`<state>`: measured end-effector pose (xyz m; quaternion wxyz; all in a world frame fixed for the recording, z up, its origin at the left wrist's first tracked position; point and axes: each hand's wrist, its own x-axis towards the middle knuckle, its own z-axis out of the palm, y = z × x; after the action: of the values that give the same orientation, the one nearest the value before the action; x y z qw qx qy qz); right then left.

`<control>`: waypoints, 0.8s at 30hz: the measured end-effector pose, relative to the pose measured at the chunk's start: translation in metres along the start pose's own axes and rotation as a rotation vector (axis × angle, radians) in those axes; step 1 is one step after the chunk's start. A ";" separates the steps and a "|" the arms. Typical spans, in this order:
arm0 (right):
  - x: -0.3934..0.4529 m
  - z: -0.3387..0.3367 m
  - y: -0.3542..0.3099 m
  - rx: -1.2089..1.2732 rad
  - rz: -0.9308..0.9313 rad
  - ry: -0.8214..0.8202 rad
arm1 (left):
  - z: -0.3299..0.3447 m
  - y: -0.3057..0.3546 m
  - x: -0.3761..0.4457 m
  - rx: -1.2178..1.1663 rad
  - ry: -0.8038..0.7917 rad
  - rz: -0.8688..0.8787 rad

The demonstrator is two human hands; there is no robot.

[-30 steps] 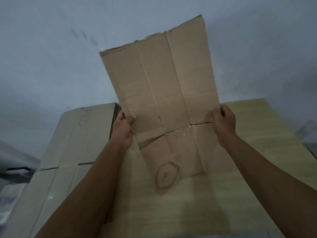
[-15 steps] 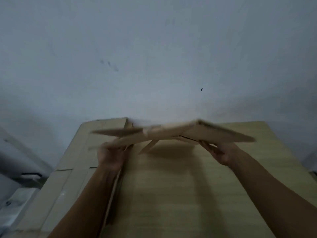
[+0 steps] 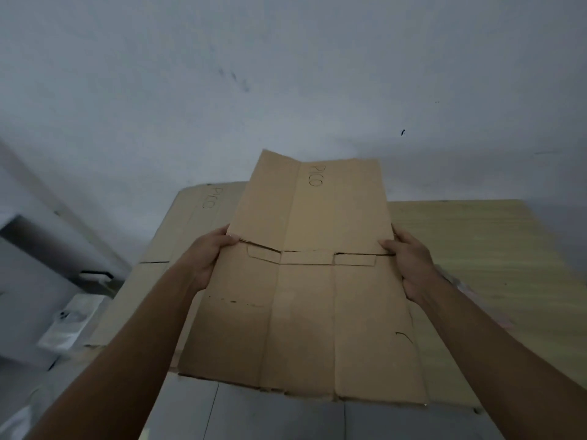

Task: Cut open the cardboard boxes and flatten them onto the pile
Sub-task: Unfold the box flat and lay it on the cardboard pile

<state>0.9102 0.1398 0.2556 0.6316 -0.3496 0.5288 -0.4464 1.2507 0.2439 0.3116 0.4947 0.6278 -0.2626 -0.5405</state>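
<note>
A flattened brown cardboard box (image 3: 305, 296) with "PICO" written near its far edge hangs in the air in front of me, tilted so its outer face shows. My left hand (image 3: 206, 258) grips its left edge at the middle slit, thumb on top. On the opposite edge my right hand (image 3: 409, 265) grips at the same height. Behind and to the left lies the pile of flattened cardboard (image 3: 190, 223), also marked "PICO", partly hidden by the held sheet.
A pale wooden table (image 3: 482, 265) spreads under and to the right of the sheet, against a grey wall (image 3: 286, 74). At the left, low down, sit a white device (image 3: 70, 322) and grey furniture. A grey tiled floor (image 3: 286, 417) shows below the near edge.
The sheet stood upright with its inner face toward me, swung flat and edge-on, and now is turned over, showing the face with the "PICO" writing. Both hands kept hold.
</note>
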 end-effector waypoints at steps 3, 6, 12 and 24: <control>-0.004 0.040 0.003 0.021 -0.036 -0.009 | -0.033 0.007 0.008 0.019 0.061 0.032; -0.001 0.094 0.018 -0.006 -0.048 -0.017 | -0.082 0.011 0.017 0.053 0.162 0.055; 0.007 0.217 0.065 -0.051 -0.077 -0.026 | -0.198 0.009 0.056 0.067 0.252 0.012; 0.032 0.362 0.150 -0.501 -0.040 0.098 | -0.328 -0.042 0.149 0.605 0.384 0.064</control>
<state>1.2956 0.1523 0.1786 0.4899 -0.4834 0.6460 -0.3302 1.5915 0.2412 0.1864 0.3433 0.8275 -0.3324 -0.2948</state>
